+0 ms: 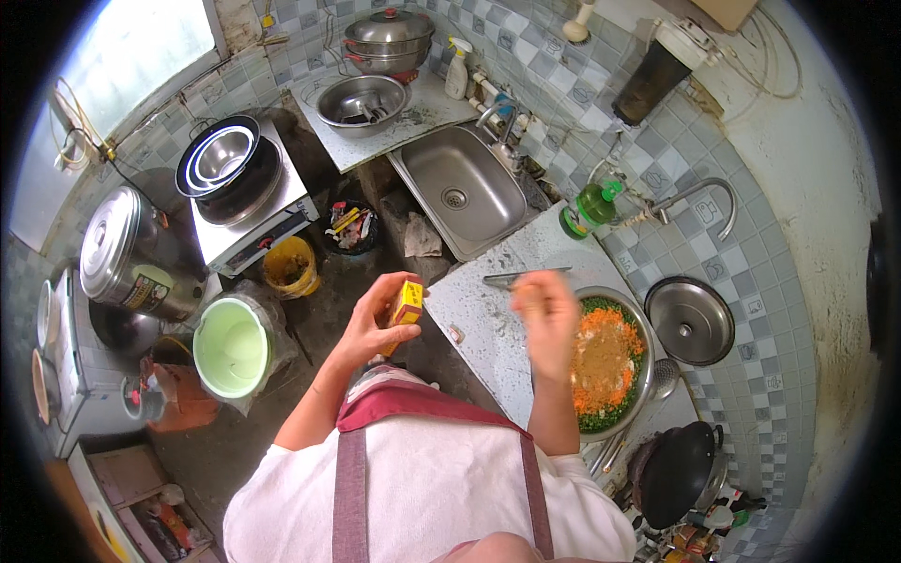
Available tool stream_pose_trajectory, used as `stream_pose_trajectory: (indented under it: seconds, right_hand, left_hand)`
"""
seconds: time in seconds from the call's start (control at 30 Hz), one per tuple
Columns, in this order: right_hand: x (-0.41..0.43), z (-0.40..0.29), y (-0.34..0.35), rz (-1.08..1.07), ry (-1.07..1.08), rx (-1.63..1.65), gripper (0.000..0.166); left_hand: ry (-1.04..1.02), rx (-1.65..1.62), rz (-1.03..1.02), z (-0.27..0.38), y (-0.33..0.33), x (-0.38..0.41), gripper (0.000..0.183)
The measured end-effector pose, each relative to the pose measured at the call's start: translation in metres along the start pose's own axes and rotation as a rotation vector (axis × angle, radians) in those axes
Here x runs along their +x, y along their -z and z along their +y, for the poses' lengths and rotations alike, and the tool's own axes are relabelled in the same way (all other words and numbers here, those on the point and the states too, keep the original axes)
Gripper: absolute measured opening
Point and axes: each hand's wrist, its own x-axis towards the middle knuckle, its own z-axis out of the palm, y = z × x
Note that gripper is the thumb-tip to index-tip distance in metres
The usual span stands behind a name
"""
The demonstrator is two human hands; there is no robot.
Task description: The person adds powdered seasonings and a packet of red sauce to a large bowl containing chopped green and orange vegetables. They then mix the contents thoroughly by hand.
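My left hand holds a small yellow and red cardboard box upright in front of the apron. Blurred, my right hand is raised over the counter at the left edge of a large steel bowl; whether its fingers pinch something I cannot tell. Inside the bowl lie chopped greens, grated orange vegetable and a brown powder heaped in the middle. A knife lies on the counter, partly behind my right hand. A small scrap lies near the counter's front edge.
Left of the counter is a steel sink. A green pump bottle stands by the wall. Beyond the bowl are a round lid, a skimmer and a black wok. A green basin and yellow bucket stand at left.
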Motion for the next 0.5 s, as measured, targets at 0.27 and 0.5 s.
stream_pose_trajectory:
  seconds: [0.27, 0.5]
  right_hand:
    - [0.081, 0.008, -0.105, -0.487, 0.287, -0.428, 0.023]
    - [0.157, 0.01, -0.174, -0.903, 0.152, -0.414, 0.017]
  left_hand:
    - [0.101, -0.549, -0.307, -0.009, 0.074, 0.029, 0.076]
    - [0.145, -0.728, -0.372, -0.006, 0.155, 0.061, 0.075]
